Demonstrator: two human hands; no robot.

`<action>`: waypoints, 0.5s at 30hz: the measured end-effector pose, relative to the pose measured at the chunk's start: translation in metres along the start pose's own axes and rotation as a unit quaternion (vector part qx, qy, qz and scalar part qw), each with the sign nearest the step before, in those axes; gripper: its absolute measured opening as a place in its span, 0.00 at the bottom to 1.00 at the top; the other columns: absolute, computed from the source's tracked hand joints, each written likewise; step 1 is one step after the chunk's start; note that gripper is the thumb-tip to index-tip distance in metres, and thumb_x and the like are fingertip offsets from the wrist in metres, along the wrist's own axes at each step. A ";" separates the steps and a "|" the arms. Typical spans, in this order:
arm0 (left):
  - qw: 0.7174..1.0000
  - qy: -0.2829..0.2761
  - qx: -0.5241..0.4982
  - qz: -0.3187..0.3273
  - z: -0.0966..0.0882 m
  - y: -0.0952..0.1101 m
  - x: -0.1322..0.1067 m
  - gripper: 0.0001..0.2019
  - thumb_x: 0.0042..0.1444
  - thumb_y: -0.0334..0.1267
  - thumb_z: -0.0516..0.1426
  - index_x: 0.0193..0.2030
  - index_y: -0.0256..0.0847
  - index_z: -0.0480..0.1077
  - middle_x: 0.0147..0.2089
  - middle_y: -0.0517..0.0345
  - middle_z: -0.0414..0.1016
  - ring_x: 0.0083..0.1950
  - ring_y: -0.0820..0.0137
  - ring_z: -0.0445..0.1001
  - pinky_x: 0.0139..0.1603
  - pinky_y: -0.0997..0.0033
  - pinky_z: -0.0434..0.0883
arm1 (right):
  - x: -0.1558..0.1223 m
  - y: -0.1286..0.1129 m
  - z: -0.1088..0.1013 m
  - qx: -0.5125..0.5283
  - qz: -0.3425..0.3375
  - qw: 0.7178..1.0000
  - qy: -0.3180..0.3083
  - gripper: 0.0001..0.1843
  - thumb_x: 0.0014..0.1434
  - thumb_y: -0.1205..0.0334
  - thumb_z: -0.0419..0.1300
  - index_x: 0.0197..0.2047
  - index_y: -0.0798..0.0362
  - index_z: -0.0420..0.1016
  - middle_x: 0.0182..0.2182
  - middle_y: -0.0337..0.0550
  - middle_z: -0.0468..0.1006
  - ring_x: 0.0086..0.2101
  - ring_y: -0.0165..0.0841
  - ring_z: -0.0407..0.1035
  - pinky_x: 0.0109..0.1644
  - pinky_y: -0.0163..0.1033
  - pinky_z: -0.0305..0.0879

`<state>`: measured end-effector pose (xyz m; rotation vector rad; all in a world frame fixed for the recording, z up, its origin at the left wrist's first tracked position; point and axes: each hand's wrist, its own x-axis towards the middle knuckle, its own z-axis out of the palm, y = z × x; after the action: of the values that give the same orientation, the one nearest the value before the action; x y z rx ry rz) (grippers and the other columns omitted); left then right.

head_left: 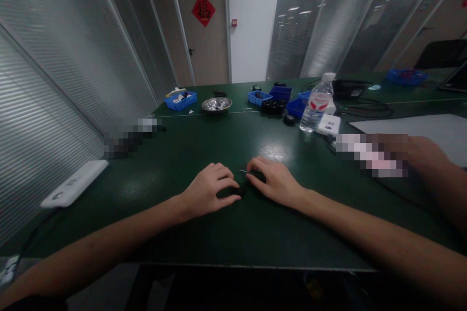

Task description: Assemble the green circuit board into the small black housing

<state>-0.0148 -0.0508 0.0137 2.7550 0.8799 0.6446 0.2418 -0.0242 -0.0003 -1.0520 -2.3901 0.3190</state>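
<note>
Near the middle of the green table, my left hand (213,187) rests with its fingers curled round a small black object (228,192). Its kind is hard to make out in the dim light. Just to the right, my right hand (275,179) is closed on a screwdriver (258,175) with a dark handle. The thin metal shaft points left, toward the fingers of my left hand, and looks apart from them. Part of the handle is hidden by my right fingers.
A metal bowl (216,105) and blue baskets (181,101) stand at the back. A water bottle (316,104) is upright beside a white power strip (328,125). Another white strip (75,183) lies at left. At right, another person's hand (423,150) reaches over the table.
</note>
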 end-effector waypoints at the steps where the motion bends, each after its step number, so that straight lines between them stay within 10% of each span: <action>1: 1.000 0.004 0.004 -0.005 0.000 -0.002 0.000 0.12 0.65 0.44 0.61 0.50 0.43 0.77 0.48 0.52 0.76 0.49 0.61 0.72 0.48 0.60 0.66 | 0.000 0.000 0.000 0.000 -0.001 1.000 0.001 0.06 0.67 0.60 0.59 0.47 0.50 0.70 0.39 0.41 0.75 0.34 0.32 0.69 0.38 0.39 0.61; 15: 0.988 -0.018 -0.036 -0.149 -0.028 -0.048 -0.002 0.13 0.64 0.47 0.60 0.49 0.44 0.77 0.53 0.53 0.76 0.54 0.58 0.72 0.56 0.55 0.68 | -0.001 -0.003 -0.005 0.010 0.005 1.000 -0.020 0.07 0.68 0.59 0.58 0.48 0.50 0.70 0.41 0.41 0.75 0.33 0.31 0.68 0.36 0.39 0.61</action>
<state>-0.0535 -0.0126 0.0242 2.4923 1.2023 0.5581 0.2433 -0.0270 0.0052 -1.0576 -2.4135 0.3702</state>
